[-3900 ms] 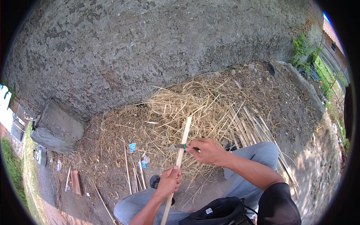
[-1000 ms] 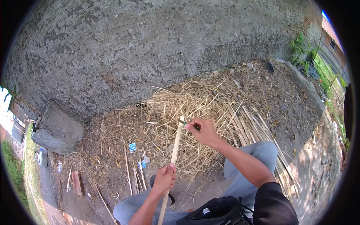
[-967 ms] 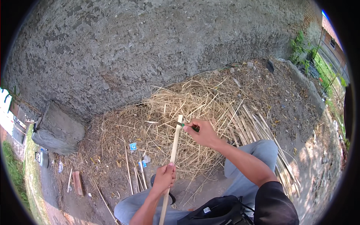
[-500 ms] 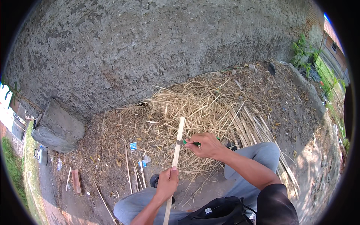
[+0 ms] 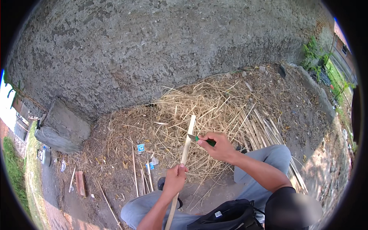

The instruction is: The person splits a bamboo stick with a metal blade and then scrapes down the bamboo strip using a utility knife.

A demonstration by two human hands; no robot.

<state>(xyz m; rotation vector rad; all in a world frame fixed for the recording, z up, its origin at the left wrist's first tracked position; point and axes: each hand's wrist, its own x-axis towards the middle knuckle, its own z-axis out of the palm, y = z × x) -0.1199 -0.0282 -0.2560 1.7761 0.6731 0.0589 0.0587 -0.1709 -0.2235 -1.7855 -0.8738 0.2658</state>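
A pale, flat strip, apparently bamboo (image 5: pixel 188 142), slants up from my lap, its squared far end over a heap of shavings. My left hand (image 5: pixel 174 179) is closed round it in its lower part, thumb on top. In my right hand (image 5: pixel 219 147) I grip a green-handled knife (image 5: pixel 196 138). The short blade lies against the strip's right edge, below the far end; how deep it sits in the strip I cannot tell.
Dry shavings (image 5: pixel 199 105) cover the ground before a rough grey wall (image 5: pixel 153 50). Long split strips (image 5: pixel 264 130) lie by my right knee. On the left are a concrete block (image 5: pixel 65 126), a reddish-brown piece (image 5: pixel 80 183), thin sticks (image 5: pixel 134 168) and a blue packet (image 5: pixel 140 148).
My right hand and the knife have moved slightly up and right, and the blade is a little nearer the strip's far end. My left hand keeps its hold; the whole view has shifted slightly.
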